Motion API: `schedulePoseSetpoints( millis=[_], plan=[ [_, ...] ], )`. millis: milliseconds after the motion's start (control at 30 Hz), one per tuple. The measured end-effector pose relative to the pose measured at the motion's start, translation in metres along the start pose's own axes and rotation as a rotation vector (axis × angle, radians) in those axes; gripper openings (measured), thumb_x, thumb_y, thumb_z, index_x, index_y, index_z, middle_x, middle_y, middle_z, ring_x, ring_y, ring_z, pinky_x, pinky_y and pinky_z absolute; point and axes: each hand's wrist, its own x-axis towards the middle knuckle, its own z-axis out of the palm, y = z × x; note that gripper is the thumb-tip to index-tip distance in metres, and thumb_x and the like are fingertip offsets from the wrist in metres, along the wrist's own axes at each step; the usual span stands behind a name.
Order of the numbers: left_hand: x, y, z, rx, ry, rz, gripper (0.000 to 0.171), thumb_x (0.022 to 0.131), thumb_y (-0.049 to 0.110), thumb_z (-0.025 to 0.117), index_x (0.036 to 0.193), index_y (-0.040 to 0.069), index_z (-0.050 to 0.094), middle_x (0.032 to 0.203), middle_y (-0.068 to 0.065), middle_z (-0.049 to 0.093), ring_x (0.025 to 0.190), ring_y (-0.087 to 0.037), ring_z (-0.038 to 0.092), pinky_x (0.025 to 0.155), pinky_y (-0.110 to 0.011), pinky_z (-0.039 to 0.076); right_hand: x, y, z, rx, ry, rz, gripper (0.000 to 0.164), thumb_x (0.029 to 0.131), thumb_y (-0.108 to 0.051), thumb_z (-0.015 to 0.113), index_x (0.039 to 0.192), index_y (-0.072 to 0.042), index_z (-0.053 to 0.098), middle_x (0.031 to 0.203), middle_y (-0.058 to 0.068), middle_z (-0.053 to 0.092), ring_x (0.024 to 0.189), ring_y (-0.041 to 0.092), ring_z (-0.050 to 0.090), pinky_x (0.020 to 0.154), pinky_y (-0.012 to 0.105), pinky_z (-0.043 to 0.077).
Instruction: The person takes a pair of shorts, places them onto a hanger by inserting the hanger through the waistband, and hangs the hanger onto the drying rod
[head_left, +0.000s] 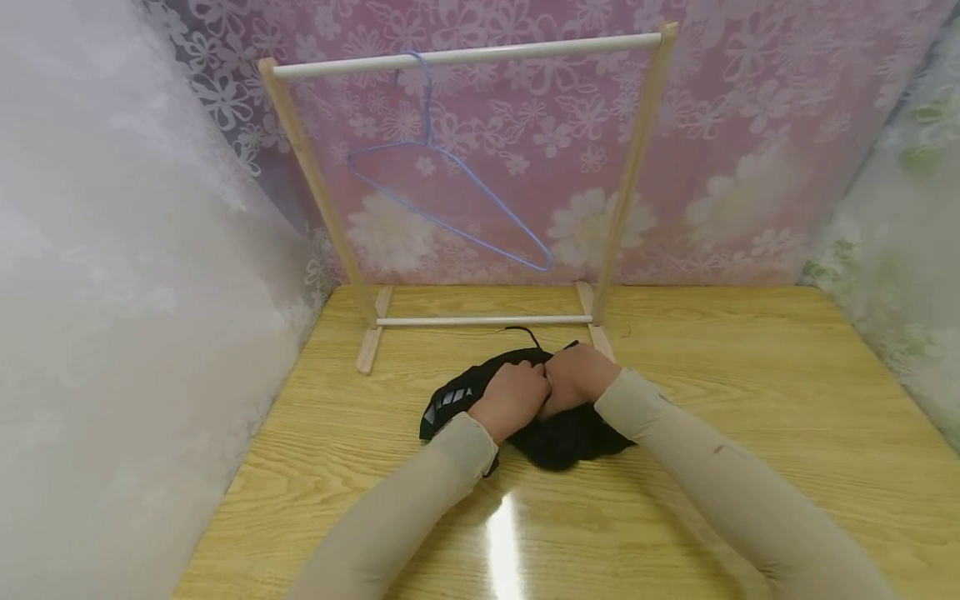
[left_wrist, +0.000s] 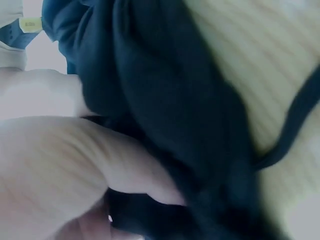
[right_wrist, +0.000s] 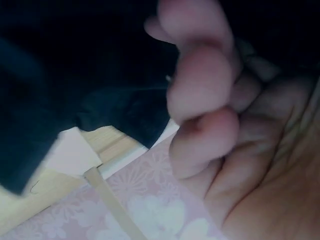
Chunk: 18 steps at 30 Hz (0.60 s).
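Note:
A black garment (head_left: 562, 446) lies bunched on the table under both hands, with a grey-white print (head_left: 454, 397) at its left end. From its far side a thin black cord (head_left: 531, 335) trails out; the left wrist view shows the cord (left_wrist: 296, 112) against the wood. My left hand (head_left: 513, 400) grips the cloth, its thumb (left_wrist: 135, 170) lying along a dark fold. Close beside it, my right hand (head_left: 579, 377) holds the cloth with curled fingers (right_wrist: 202, 80). Part of the right hand's grip is hidden by the cloth.
A wooden rack with a white top bar (head_left: 525, 52) stands at the back of the table (head_left: 750, 400). From the bar hangs a bare blue hanger (head_left: 428, 104), tilted down to the right. The rack's right foot (head_left: 596, 337) is just beyond the garment. Patterned curtains (head_left: 750, 167) surround the table.

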Motion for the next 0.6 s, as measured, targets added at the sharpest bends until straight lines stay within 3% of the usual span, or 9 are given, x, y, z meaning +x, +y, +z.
schedulePoseSetpoints(
  millis=[133,267,433,533,600],
  plan=[
    [-0.001,-0.006,0.004,-0.035,0.026,0.051,0.014,0.103,0.024,0.067,0.111,0.025,0.078,0.120,0.004,0.068,0.099,-0.017,0.064,0.079,-0.033,0.057,0.002,-0.003,-0.001,0.013,-0.062,0.049,0.050,0.080,-0.071,0.070,0.090,-0.023,0.074,0.075,-0.006,0.064,0.074,0.018,0.066,0.085,0.049,0.057],
    [-0.001,-0.013,0.008,-0.083,0.018,0.097,0.015,0.102,0.022,0.069,0.115,0.025,0.076,0.125,0.004,0.069,0.107,-0.015,0.066,0.089,-0.032,0.056,0.005,-0.003,-0.003,0.100,-0.152,0.082,0.063,0.081,-0.074,0.068,0.108,-0.018,0.076,0.090,-0.001,0.070,0.068,0.018,0.066,0.071,0.042,0.057],
    [-0.004,-0.021,0.014,-0.182,0.010,0.152,0.017,0.099,0.023,0.073,0.116,0.023,0.074,0.129,0.004,0.069,0.114,-0.013,0.067,0.098,-0.031,0.054,0.009,-0.001,-0.003,0.335,-0.313,0.135,0.094,0.081,-0.076,0.070,0.150,-0.014,0.054,0.131,0.012,0.066,0.052,0.021,0.065,0.060,0.039,0.057],
    [-0.004,-0.025,0.016,-0.226,-0.014,0.166,0.019,0.098,0.024,0.074,0.117,0.023,0.073,0.138,0.003,0.065,0.120,-0.014,0.064,0.102,-0.032,0.052,0.010,-0.002,-0.005,0.382,-0.362,0.143,0.098,0.081,-0.077,0.070,0.155,-0.016,0.048,0.146,0.015,0.056,0.050,0.021,0.064,0.063,0.039,0.058],
    [-0.004,-0.028,0.015,-0.291,-0.062,0.166,0.033,0.098,0.022,0.074,0.130,0.022,0.069,0.148,0.002,0.058,0.129,-0.016,0.060,0.104,-0.032,0.050,0.010,-0.002,-0.005,0.383,-0.371,0.154,0.100,0.080,-0.077,0.070,0.157,-0.016,0.046,0.151,0.015,0.052,0.050,0.020,0.063,0.063,0.038,0.058]
  ],
)
